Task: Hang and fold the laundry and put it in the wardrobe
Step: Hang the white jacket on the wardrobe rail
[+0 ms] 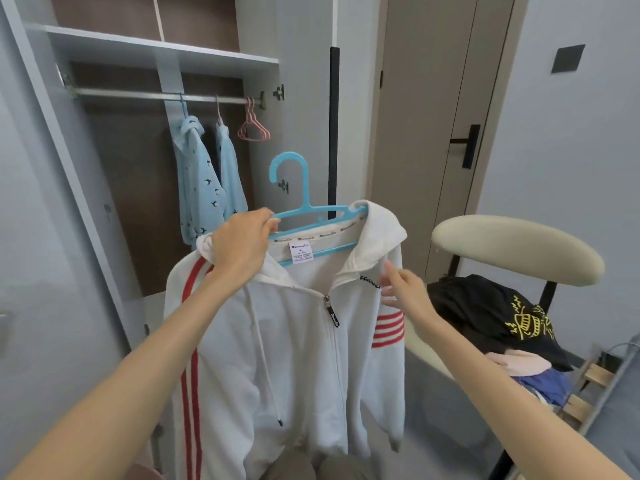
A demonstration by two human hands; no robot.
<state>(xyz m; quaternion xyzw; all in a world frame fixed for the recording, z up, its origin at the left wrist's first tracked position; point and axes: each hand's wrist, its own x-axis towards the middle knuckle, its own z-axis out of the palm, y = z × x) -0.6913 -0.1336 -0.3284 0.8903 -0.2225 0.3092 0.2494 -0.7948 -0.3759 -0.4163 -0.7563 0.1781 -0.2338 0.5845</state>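
One-handed, supporting the soft, probably weighty hoodie [294, 358] by gripping the hanger [306, 202] in the left hand [239, 244], reaching the slack, empty right hand [405, 292] toward the collar [377, 233].

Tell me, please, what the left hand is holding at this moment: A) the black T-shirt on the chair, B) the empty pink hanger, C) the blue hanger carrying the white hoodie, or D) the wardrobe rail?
C: the left hand grips the blue hanger at one shoulder of the white hoodie, while the right hand is open by the hoodie's front.
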